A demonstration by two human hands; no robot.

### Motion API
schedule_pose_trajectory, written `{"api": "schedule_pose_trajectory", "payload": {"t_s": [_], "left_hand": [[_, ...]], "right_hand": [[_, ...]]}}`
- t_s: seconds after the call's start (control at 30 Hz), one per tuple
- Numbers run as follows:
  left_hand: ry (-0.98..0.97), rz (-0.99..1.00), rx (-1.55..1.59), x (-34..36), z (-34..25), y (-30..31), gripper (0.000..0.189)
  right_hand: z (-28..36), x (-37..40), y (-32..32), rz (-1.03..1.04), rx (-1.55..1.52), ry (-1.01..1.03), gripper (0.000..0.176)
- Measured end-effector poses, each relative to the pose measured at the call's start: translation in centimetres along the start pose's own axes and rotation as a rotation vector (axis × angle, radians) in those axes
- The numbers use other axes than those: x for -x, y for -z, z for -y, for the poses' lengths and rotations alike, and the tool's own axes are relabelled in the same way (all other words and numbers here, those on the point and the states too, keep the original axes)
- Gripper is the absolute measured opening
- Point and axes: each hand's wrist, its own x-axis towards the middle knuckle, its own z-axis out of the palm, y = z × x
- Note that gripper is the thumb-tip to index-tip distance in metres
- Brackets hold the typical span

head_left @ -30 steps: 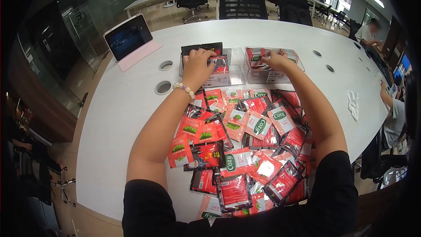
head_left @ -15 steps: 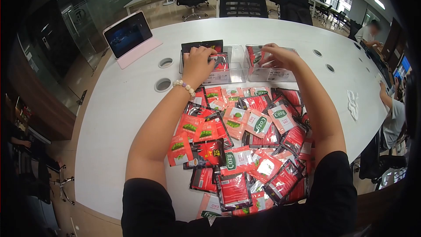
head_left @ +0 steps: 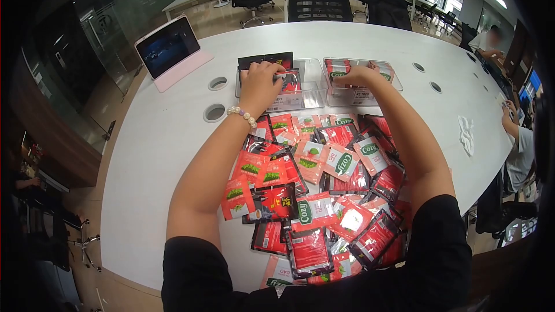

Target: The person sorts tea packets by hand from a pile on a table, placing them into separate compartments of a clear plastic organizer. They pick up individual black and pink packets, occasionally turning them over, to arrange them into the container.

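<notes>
Shifting leftward over a transparent box (head_left: 338, 98), the right hand (head_left: 357, 75), like the unmoved left hand (head_left: 261, 80), leaves its fingers' grip unclear.

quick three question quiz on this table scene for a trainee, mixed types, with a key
1. Which wrist wears the beaded bracelet?
2. True or false: the packets lying loose on the white table are in one neat stack.
3. Pick one. The right hand is at: a) the tablet, b) the right-hand clear bin, c) the fan.

Key
1. Left.
2. False; they overlap in a messy heap.
3. b
</notes>
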Motion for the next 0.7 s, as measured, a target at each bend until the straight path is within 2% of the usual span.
{"api": "schedule_pose_trajectory", "payload": {"t_s": [0.13, 0.27, 0.33, 0.43, 0.47, 0.53, 0.67, 0.7], "left_hand": [[-0.007, -0.01, -0.008, 0.0, 0.1, 0.0, 0.024], [-0.022, -0.029, -0.002, 0.0, 0.3, -0.2, 0.027], [-0.003, 0.017, -0.01, -0.1, 0.2, 0.0, 0.03], [0.006, 0.124, 0.021, -0.4, -0.2, 0.6, 0.033], [0.002, 0.165, 0.035, -0.8, -0.4, 0.9, 0.034], [-0.125, 0.218, -0.06, -1.9, -1.1, 1.2, 0.036], [-0.49, 0.356, -0.318, -4.5, -2.3, 0.6, 0.04], [-0.601, 0.358, -0.391, -5.0, -2.7, 0.2, 0.035]], "right_hand": [[0.4, 1.3, 0.6, -0.058, 0.075, 0.013, 0.064], [-1.8, 0.3, 0.7, -0.069, 0.078, 0.078, 0.056], [-2.5, -0.1, 0.5, -0.142, 0.132, 0.122, 0.054], [-2.5, 1.2, 0.9, -0.122, 0.041, 0.08, 0.057], [-2.2, 2.2, 1.1, -0.234, 0.041, 0.048, 0.058], [-1.0, 4.8, 1.5, -0.461, 0.039, -0.025, 0.062], [-0.6, 7.4, 2.4, -0.533, -0.123, 0.058, 0.045], [-0.6, 7.9, 2.4, -0.534, -0.15, 0.074, 0.043]]}}
